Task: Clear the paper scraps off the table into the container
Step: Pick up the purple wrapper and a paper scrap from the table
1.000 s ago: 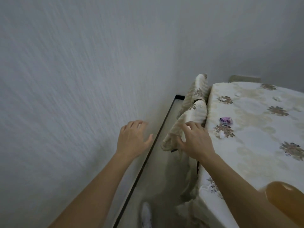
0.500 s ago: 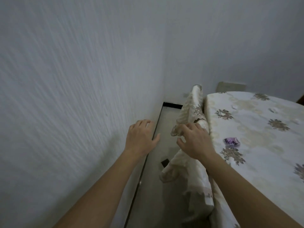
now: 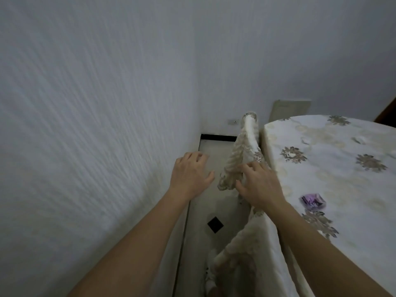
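Note:
A crumpled purple paper scrap (image 3: 312,200) lies on the table (image 3: 347,185), which is covered with a cream flowered cloth, near its left edge. A small white scrap (image 3: 291,155) sits on a flower pattern farther back. My right hand (image 3: 259,185) hovers, fingers spread, at the table's left edge and touches the lace-covered chair back (image 3: 242,151) beside it; the purple scrap is a short way to its right. My left hand (image 3: 190,174) is open in the air over the floor gap, near the wall. No container is in view.
A white textured wall (image 3: 85,125) runs close along the left, leaving a narrow strip of floor with a black square tile (image 3: 215,224). A second chair back (image 3: 291,109) stands behind the table. A wall socket (image 3: 233,121) sits low in the corner.
The view has swung up and left; a brown rounded object at the lower right a second ago is out of frame. Both hands stay spread in much the same pose.

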The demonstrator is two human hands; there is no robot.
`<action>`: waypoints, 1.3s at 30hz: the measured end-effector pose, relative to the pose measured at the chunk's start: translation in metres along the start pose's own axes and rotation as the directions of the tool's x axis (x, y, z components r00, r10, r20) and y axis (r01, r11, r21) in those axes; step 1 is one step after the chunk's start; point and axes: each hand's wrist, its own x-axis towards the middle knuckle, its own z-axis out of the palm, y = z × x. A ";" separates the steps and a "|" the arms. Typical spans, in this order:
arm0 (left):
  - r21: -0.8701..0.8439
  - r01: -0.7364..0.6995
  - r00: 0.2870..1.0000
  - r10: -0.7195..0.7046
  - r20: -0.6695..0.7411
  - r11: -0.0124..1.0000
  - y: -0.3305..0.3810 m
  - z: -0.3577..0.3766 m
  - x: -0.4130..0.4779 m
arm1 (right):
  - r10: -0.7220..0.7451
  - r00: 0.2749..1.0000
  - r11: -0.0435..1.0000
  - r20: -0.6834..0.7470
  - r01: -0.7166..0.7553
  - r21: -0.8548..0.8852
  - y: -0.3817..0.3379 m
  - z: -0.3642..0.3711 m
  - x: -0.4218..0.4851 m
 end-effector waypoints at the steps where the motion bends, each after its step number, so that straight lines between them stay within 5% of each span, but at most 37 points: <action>1: -0.002 -0.011 1.000 0.011 0.002 1.000 -0.003 0.006 0.017 | 0.014 1.000 1.000 0.004 -0.014 0.003 0.005 0.008 0.014; 10: 0.000 -0.140 0.990 0.140 0.026 0.990 -0.018 0.050 0.193 | 0.145 0.989 0.988 -0.017 -0.143 0.056 0.065 0.037 0.156; 17: -0.148 -0.416 0.906 0.422 0.011 0.897 0.072 0.083 0.290 | 0.382 0.915 0.924 -0.128 -0.380 0.037 0.153 0.014 0.167; 22: -0.313 -0.638 0.738 0.674 0.011 0.704 0.174 0.125 0.310 | 0.656 0.735 0.747 -0.170 -0.665 0.010 0.210 0.006 0.095; 27: -0.402 -0.775 0.515 0.856 0.045 0.487 0.253 0.154 0.304 | 0.861 0.480 0.477 -0.167 -0.877 -0.056 0.232 -0.002 0.016; 39: -0.531 -0.843 0.035 0.994 0.101 0.083 0.313 0.234 0.259 | 0.986 0.006 0.001 -0.165 -1.000 -0.030 0.196 0.011 -0.089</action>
